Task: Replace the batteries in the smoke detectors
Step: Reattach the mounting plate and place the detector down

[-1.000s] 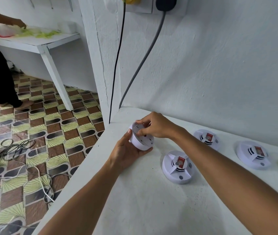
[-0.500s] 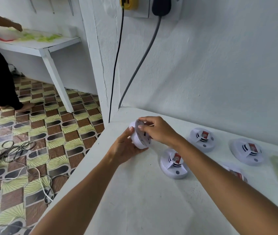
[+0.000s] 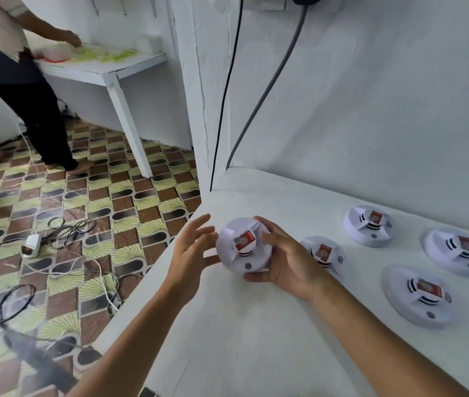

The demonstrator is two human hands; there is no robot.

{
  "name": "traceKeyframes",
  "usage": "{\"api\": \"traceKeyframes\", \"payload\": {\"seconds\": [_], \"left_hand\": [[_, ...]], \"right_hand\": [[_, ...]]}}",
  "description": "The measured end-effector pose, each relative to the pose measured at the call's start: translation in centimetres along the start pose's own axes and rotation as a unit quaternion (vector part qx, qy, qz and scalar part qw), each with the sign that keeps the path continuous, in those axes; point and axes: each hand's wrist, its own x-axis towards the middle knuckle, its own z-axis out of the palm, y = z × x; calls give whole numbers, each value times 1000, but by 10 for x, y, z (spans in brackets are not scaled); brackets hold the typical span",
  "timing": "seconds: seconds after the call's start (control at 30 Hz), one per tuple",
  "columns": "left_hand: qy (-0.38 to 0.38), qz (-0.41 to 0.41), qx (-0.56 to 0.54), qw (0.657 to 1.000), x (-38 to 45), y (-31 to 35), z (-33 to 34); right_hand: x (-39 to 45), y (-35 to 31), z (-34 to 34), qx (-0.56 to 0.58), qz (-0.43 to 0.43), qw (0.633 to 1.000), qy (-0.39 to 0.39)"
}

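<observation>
A person stands at a white counter [image 3: 256,339] set against a white wall, seen from a camera on their head. The right hand [image 3: 287,262] holds a round white smoke detector [image 3: 243,249] near the counter's left edge, face up, fingers curled round its right side and thumb under its near rim. A red label shows on the raised centre of its face. The left hand [image 3: 190,250] sits just beside the detector's left side with fingers spread and straight; it grips nothing, and whether its fingertips touch the casing cannot be told.

Four more detectors lie face up on the counter to the right: one just behind the right wrist [image 3: 323,253], one farther back [image 3: 369,226], one at far right [image 3: 456,250] and one nearer [image 3: 419,296]. No loose batteries are visible.

Judging by this, the step in hand is handling one unit. The battery bay is not visible, so the next move likely calls for turning the unit over and twisting off its base, with the left hand closing to brace it.

Across the room on the left, another person [image 3: 27,90] works at a white table [image 3: 107,70]. Cables [image 3: 64,247] trail over the patterned floor.
</observation>
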Motion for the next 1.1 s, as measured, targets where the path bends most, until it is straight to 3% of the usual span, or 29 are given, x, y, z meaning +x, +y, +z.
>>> {"api": "traceKeyframes", "payload": {"seconds": [0.1,0.33,0.53,1.1], "left_hand": [[-3,-19,-1,1000,-13,-16,-8],[-9,75,44,996,-26,-29,-12],[-4,88,45,995,-29,-30,-9],[7,105,79,991,-29,-32,-9]], "right_hand": [[3,24,-3,-14,-19,1000,1],[2,45,-9,-58,-77,995,14],[-1,52,-6,-104,-112,988,34],[-2,53,-6,-118,-115,985,39]]}}
